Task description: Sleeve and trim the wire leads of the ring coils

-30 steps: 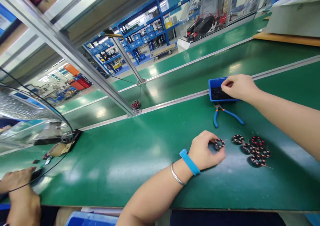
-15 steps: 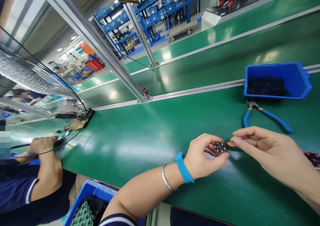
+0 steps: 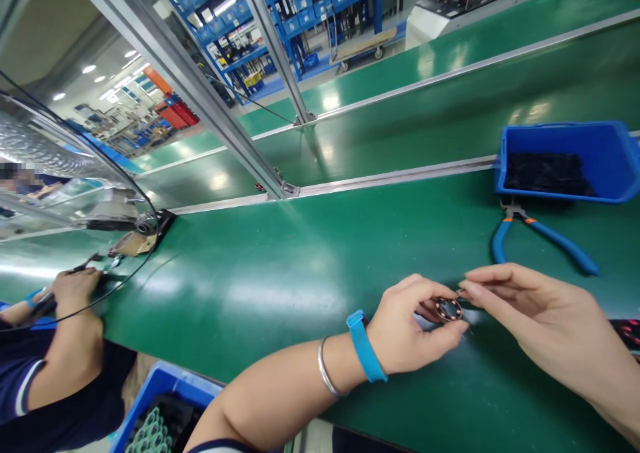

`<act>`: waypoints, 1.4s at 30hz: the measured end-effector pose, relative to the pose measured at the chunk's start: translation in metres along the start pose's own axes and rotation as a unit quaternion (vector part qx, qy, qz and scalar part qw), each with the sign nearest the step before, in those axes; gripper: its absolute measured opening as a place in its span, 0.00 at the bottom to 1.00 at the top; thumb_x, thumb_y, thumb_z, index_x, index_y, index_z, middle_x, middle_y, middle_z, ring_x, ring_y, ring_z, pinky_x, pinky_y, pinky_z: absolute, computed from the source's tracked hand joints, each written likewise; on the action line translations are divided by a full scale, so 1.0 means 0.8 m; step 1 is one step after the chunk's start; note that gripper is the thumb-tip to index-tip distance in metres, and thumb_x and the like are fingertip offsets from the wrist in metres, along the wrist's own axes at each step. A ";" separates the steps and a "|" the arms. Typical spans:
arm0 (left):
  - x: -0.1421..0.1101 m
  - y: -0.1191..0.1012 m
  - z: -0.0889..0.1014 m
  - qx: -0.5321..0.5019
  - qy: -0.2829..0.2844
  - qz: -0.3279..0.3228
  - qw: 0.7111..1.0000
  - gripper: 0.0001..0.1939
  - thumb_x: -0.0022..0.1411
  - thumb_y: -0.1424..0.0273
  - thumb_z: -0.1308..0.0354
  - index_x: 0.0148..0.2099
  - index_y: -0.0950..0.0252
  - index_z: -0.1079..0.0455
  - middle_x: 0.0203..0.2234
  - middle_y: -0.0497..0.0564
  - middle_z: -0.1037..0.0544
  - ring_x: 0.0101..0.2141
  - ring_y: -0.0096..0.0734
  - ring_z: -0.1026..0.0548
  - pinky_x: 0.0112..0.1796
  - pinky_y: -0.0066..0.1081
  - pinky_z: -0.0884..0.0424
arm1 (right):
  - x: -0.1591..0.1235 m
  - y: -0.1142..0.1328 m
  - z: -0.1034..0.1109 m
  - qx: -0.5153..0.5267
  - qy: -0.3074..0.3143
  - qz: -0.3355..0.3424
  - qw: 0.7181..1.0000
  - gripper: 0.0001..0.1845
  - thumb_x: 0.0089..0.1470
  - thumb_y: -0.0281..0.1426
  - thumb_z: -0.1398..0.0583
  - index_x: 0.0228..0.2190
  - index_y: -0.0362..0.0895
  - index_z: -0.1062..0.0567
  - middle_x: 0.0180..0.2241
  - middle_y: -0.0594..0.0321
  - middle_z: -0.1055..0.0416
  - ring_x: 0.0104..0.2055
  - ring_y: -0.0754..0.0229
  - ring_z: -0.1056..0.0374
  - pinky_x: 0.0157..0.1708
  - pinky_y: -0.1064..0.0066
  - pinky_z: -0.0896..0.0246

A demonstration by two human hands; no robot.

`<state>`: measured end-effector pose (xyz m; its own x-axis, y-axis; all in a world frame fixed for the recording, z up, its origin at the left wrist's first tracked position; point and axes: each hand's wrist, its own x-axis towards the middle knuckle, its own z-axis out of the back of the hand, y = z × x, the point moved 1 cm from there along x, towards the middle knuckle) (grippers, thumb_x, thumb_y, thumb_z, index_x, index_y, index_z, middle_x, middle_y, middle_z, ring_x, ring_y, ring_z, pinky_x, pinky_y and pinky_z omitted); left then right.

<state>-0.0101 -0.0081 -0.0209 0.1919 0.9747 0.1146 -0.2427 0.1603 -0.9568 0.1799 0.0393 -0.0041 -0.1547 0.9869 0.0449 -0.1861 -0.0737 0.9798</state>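
My left hand (image 3: 417,323), with a blue band and a silver bangle at the wrist, grips a small round motor stator (image 3: 449,309) between thumb and fingers. Its dark centre is ringed by copper-coloured windings, and the near face is turned up. My right hand (image 3: 530,319) is close beside it, thumb and forefinger pinched at the stator's upper right edge on what looks like a thin wire (image 3: 461,294). The fingertips cover most of that wire. Another fine wire end sticks out near my left thumb. Blue-handled pliers (image 3: 511,211) lie just beyond my right hand.
A blue bin (image 3: 560,196) with dark parts stands behind the pliers. More stators (image 3: 631,333) are at the right edge. A metal post (image 3: 250,143) rises beside the back strip. At left, a co-worker's hand (image 3: 77,289) works near a cable; a blue crate (image 3: 165,373) sits below.
My right fingertips have come closer to the stator, now at its edge. Small parts by the post have shifted left along the back strip. The view has turned slightly.
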 end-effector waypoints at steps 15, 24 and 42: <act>0.000 0.000 0.001 -0.002 -0.002 -0.022 1.000 0.15 0.59 0.68 0.29 0.48 0.66 0.20 0.38 0.54 0.19 0.32 0.31 0.17 0.39 0.32 0.13 | -0.003 0.002 -0.002 -0.048 0.012 0.031 0.998 0.26 0.47 0.60 0.26 0.29 0.51 0.15 0.27 0.60 0.15 0.25 0.51 0.18 0.26 0.66 0.18; -0.002 0.000 -0.002 -0.001 -0.004 -0.010 1.000 0.18 0.58 0.68 0.28 0.49 0.65 0.26 0.38 0.54 0.16 0.34 0.33 0.15 0.40 0.33 0.13 | -0.005 0.000 0.012 -0.132 0.073 0.118 0.981 0.18 0.60 0.54 0.32 0.34 0.54 0.13 0.30 0.62 0.14 0.28 0.50 0.16 0.30 0.64 0.16; -0.007 0.006 -0.002 -0.002 0.020 -0.043 0.999 0.24 0.60 0.71 0.31 0.57 0.65 0.31 0.44 0.57 0.13 0.40 0.39 0.12 0.42 0.36 0.12 | -0.013 0.002 0.018 -0.283 0.053 0.391 0.874 0.11 0.71 0.33 0.42 0.38 0.54 0.20 0.34 0.66 0.15 0.32 0.54 0.18 0.31 0.61 0.24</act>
<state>-0.0109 -0.0133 -0.0265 0.2492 0.9505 0.1857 -0.2208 0.2425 -0.9447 0.1951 0.0311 -0.0005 -0.5326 0.5870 0.6097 -0.4297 -0.8082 0.4028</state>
